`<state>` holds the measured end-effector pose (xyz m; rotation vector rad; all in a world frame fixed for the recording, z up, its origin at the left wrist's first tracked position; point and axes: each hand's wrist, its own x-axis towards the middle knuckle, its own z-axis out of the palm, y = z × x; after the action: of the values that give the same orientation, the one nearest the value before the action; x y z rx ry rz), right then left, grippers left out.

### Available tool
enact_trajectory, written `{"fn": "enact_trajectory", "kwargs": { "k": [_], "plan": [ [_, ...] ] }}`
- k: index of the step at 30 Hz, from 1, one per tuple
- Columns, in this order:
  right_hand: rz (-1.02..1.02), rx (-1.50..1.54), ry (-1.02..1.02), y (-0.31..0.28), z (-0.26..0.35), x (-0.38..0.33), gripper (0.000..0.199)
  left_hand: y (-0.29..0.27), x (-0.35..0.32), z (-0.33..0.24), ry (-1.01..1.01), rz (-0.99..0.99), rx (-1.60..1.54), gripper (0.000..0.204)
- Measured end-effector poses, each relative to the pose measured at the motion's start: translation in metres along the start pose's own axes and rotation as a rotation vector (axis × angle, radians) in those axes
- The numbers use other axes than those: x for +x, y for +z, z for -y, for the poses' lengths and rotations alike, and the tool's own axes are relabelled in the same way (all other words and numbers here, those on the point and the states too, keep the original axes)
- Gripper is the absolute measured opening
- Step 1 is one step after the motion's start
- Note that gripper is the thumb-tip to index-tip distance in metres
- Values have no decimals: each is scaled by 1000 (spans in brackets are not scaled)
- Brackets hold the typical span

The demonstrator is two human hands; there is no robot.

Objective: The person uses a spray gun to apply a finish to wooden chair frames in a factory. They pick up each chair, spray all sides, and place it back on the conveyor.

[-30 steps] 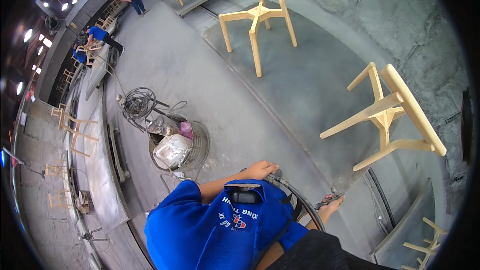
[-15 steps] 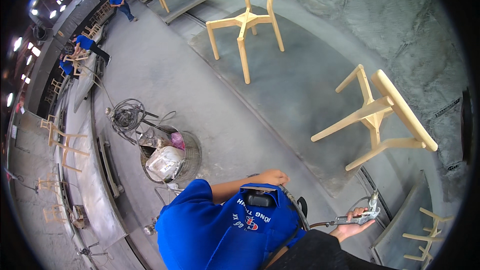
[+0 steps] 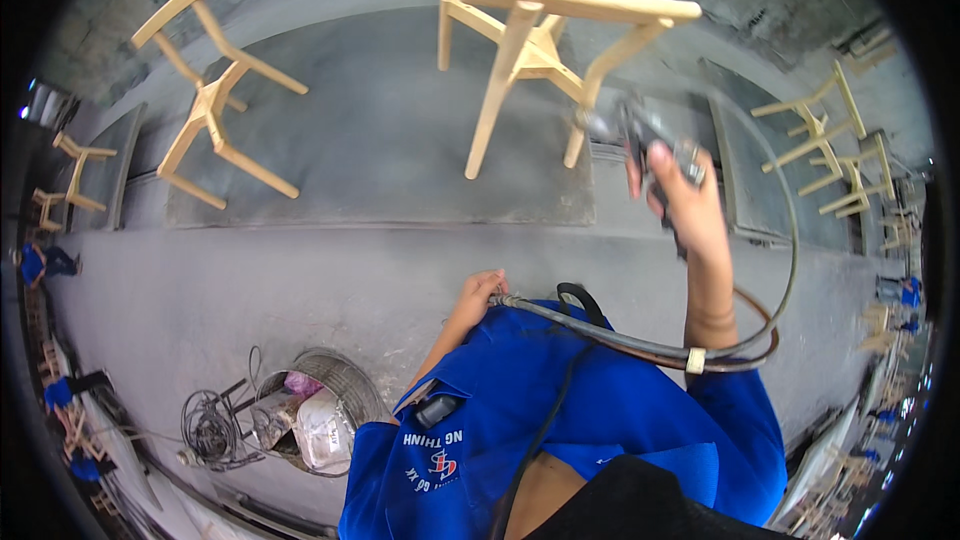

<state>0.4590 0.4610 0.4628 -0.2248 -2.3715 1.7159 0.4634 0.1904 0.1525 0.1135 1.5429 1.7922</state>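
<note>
Fingers clasped: right hand spray gun, left hand hose; aiming seemed step, next needing steadiness, chair left of right fingertips.

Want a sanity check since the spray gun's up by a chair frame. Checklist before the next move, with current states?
1. Spray gun held in right hand: ok.
2. Hoses held in left hand near the chest: ok.
3. Nearest chair frame upright on the dark slab: ok.
4. Hoses clear of that frame: ok, they loop around on the right forearm's side.
5. Gun in sharp view: not ok, motion-blurred.
6. Trigger pressed or released: cannot tell.
</note>
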Motion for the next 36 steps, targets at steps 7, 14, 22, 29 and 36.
{"fn": "enact_trajectory", "kwargs": {
  "k": [7,14,22,29,36],
  "plan": [
    [-307,-129,-124,-32,67,56,48,8,5,-2,138,-36,-49,41],
    [-736,-183,-35,-129,46,23,40,-6,13,-12,-37,-46,48,38],
    [-916,-128,-98,-152,-32,-59,46,-33,132,-126,628,-99,150,19],
    [-655,295,432,-61,-153,-146,53,-43,256,-340,953,-352,95,56],
    [-454,407,586,-63,-181,-164,51,-53,242,-345,838,-272,-32,58]
  ]
}}
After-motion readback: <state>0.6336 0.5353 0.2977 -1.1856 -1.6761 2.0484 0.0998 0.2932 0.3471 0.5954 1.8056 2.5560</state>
